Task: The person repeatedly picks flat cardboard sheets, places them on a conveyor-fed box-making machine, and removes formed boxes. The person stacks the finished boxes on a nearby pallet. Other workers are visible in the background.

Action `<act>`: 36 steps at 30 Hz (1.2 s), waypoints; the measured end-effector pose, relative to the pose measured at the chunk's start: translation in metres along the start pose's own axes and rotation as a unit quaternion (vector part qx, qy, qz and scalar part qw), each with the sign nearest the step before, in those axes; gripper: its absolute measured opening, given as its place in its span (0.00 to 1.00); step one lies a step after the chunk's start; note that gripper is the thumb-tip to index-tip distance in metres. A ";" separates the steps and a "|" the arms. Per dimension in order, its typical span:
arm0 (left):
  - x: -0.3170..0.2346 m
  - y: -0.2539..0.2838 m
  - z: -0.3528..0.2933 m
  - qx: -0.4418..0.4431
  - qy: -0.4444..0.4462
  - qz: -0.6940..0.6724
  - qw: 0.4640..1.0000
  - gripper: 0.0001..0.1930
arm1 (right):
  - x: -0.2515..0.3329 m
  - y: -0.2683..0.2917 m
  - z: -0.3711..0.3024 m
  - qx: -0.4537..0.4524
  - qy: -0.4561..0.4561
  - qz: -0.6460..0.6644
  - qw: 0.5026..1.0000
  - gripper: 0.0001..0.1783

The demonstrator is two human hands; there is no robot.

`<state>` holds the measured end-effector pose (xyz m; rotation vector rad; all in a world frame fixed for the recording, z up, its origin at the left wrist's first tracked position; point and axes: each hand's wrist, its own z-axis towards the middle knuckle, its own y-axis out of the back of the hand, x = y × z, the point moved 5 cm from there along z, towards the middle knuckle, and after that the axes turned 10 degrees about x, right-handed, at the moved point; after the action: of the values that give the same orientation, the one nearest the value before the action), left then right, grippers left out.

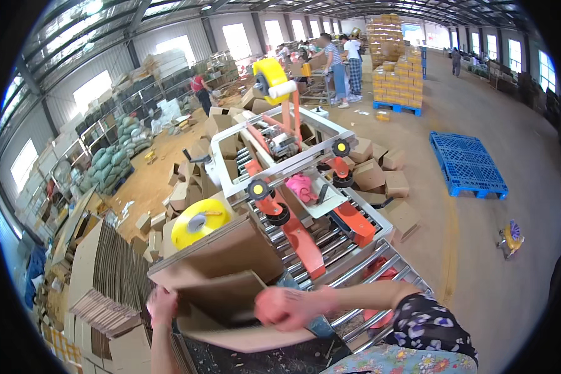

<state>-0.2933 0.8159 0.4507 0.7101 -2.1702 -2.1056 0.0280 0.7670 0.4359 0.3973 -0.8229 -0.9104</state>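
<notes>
An open cardboard box (230,287) stands before me at the near end of a roller conveyor, its flaps up and its inside dark. At the box's left edge, the fingers of my left hand (162,305) are closed on the cardboard. My right hand (291,307), slightly blurred, is curled over the box's right side. Directly behind leans a flat brown cardboard piece (218,252). Beyond the box, the carton-sealing machine (280,156) has an orange and white frame and a yellow tape roll (271,80) on top.
Left of the box stands a stack of flattened cartons (109,274). Another yellow tape roll (199,223) is behind the leaning cardboard. Metal rollers (368,268) run below my right forearm. Loose boxes (374,174) lie beyond the machine; a blue pallet (469,163) rests on the floor at right.
</notes>
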 end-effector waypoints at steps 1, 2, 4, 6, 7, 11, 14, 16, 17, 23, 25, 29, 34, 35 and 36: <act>-0.025 -0.008 -0.032 0.080 -0.025 -0.055 0.995 0.13 | 0.023 0.007 -0.021 0.018 0.012 0.078 0.997 0.13; -0.009 -0.033 -0.052 -0.086 -0.139 0.143 0.976 0.12 | 0.052 0.013 -0.032 0.039 0.042 0.162 0.985 0.13; -0.043 -0.059 -0.138 0.051 -0.114 0.123 0.985 0.11 | 0.083 0.003 -0.051 0.064 0.068 0.270 0.958 0.19; -0.105 -0.063 -0.205 -0.020 -0.303 0.152 0.940 0.09 | 0.100 -0.015 -0.027 0.257 0.011 0.417 0.872 0.23; -0.126 -0.066 -0.228 -0.051 -0.401 0.158 0.901 0.11 | 0.087 -0.040 -0.036 0.310 -0.092 0.377 0.868 0.18; -0.111 -0.044 -0.239 0.151 -0.382 0.073 0.909 0.10 | 0.078 -0.068 -0.017 0.301 -0.252 0.175 0.903 0.19; -0.097 -0.030 -0.262 0.206 -0.509 0.026 0.835 0.20 | 0.078 -0.076 -0.036 0.098 -0.162 -0.036 0.981 0.22; -0.085 -0.037 -0.271 0.257 -0.446 -0.008 0.857 0.29 | 0.091 -0.059 -0.044 -0.053 -0.094 -0.276 0.955 0.13; -0.093 -0.036 -0.256 0.093 -0.550 0.048 0.829 0.31 | 0.082 -0.052 -0.054 -0.026 -0.184 -0.359 0.915 0.15; -0.076 -0.065 -0.228 -0.203 -0.457 0.040 0.865 0.32 | 0.113 -0.027 -0.105 -0.019 -0.340 -0.193 0.920 0.27; -0.074 -0.075 -0.207 -0.222 -0.390 -0.053 0.892 0.27 | 0.127 -0.062 -0.150 -0.035 -0.329 -0.177 0.927 0.27; -0.144 -0.142 -0.135 0.428 -0.146 -0.430 0.782 0.31 | 0.135 -0.048 -0.199 -0.247 -0.348 -0.210 0.880 0.21; -0.332 -0.177 -0.121 0.390 -0.396 -0.280 0.783 0.26 | 0.194 -0.010 -0.277 -0.441 -0.459 -0.336 0.694 0.15; -0.362 -0.199 -0.115 0.323 -0.464 -0.277 0.777 0.20 | 0.192 -0.024 -0.294 -0.434 -0.491 -0.382 0.652 0.15; -0.388 -0.214 -0.110 0.225 -0.512 -0.255 0.788 0.14 | 0.185 -0.025 -0.305 -0.428 -0.515 -0.430 0.606 0.15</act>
<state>0.1538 0.8508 0.3653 0.0809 -3.4600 -2.6367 0.3137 0.5922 0.3106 -0.7988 -1.0788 -2.4247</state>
